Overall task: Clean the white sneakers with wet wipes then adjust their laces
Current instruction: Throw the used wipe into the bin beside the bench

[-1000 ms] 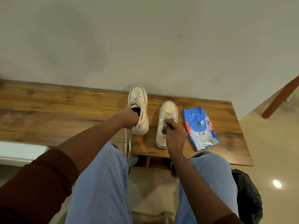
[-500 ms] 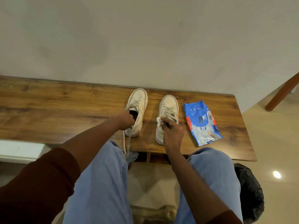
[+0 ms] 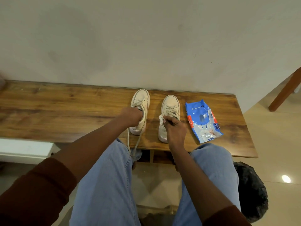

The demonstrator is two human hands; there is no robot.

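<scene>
Seated person working at a wooden desk (image 3: 65,115) set against a wall; cleaning step in progress, judging by the wipe in use and the laces not yet dressed. The left hand (image 3: 132,115) is gripping the left sneaker (image 3: 141,98), its fingers curling into the shoe's opening. The right hand (image 3: 175,129) is pinching a crumpled white wet wipe (image 3: 161,119) and pressing it against the left flank of the right sneaker (image 3: 171,103), just beside the collar. The two hands are working apart, one per shoe.

Both sneakers are standing sole-down on the right half of the desk, toes pointing far toward the wall and heels near the person. Their long axes are running near-to-far, roughly parallel, with a strip of bare desk between them; the left sneaker is sitting slightly farther back.

The loose laces (image 3: 132,144) of the left sneaker are trailing over the near desk edge onto the person's knee. The blue wipe pack (image 3: 202,121) is lying flat just right of the right sneaker.

The next move is likely calling for wiping along the shoe's side while steadying it, then drawing up and evening the hanging laces.
</scene>
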